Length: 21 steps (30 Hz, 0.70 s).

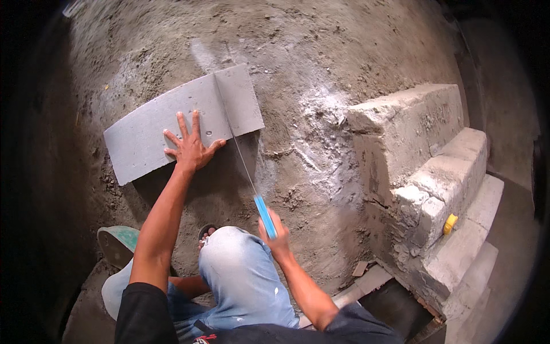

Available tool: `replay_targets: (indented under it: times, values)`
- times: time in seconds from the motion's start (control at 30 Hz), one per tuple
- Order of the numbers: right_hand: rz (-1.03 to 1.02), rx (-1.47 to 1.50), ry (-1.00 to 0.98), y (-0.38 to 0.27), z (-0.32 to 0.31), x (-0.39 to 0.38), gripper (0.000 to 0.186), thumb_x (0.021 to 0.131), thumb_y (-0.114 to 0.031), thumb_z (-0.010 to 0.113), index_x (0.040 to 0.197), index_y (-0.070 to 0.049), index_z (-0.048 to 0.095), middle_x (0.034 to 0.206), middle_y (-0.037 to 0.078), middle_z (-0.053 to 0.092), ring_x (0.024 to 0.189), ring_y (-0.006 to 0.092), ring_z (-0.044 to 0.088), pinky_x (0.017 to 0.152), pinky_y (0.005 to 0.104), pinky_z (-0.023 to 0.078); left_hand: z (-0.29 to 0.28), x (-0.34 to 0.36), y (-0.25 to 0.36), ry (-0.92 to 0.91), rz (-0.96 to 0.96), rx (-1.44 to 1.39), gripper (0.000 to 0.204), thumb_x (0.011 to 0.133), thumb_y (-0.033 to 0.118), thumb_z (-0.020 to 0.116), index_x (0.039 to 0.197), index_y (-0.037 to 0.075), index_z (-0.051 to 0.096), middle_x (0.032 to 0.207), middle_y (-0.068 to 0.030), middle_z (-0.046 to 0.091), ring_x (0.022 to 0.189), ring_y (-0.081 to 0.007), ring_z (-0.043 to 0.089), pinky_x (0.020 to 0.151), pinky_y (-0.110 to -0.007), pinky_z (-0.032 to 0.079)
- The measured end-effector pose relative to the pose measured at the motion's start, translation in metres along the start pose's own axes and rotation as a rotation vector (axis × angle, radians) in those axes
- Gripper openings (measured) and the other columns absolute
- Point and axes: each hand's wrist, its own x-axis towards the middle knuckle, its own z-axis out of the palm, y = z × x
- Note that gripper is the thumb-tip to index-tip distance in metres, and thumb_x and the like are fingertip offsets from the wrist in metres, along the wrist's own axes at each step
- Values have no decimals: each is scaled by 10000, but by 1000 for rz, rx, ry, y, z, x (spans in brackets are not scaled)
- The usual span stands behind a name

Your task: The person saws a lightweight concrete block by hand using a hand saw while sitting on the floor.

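A light grey lightweight concrete block point(150, 127) lies slanted across the ground ahead of me, its near edge in shadow. My left hand point(193, 148) presses flat on its top face with the fingers spread. A handsaw point(244, 163) with a thin blade and a blue handle point(264, 217) sits across the block, right of that hand. Its blade runs along a dark line near the block's right end. My right hand point(277, 235) is wrapped round the handle, slightly blurred, near my right knee.
Stepped masonry blocks point(424, 149) rise on the right, with a small yellow object point(450, 224) on one ledge. White powder point(326, 126) covers the rough ground between. A green-rimmed bowl point(117, 243) stands at my left, and a dark opening point(395, 309) lies at lower right.
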Motion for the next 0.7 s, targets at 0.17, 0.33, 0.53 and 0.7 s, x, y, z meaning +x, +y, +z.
replay_targets:
  times: [0.17, 0.33, 0.53, 0.7]
  values:
    - [111, 22, 0, -30, 26, 100, 349, 894, -130, 685, 1211, -4, 614, 1065, 218, 692, 943, 356, 708, 787, 399, 565, -8, 4, 16, 32, 13, 11, 1121, 707, 779, 648, 1575, 347, 85, 1650, -98, -66, 1389, -653, -37, 972, -851, 173]
    - [28, 51, -40, 3, 9, 23, 377, 888, -97, 674, 1234, 30, 592, 1112, 236, 679, 1010, 351, 695, 849, 396, 559, -14, 8, -5, -1, 13, -5, 1023, 760, 735, 629, 1567, 351, 131, 1653, -79, -27, 1399, -633, 20, 993, -825, 218]
    - [134, 47, -46, -35, 29, 108, 348, 905, -133, 675, 1206, 27, 604, 982, 245, 691, 883, 336, 720, 741, 416, 565, -7, 10, -3, 37, 49, 13, 1017, 756, 706, 660, 1563, 361, 146, 1653, -72, -11, 1401, -624, 35, 992, -815, 250]
    - [-68, 20, 9, 7, 24, 39, 335, 909, -130, 673, 1204, 15, 611, 1054, 245, 688, 930, 325, 714, 766, 387, 565, -21, 12, -17, -2, 75, 28, 1020, 738, 673, 705, 1555, 372, 174, 1650, -70, 6, 1388, -626, 73, 970, -808, 309]
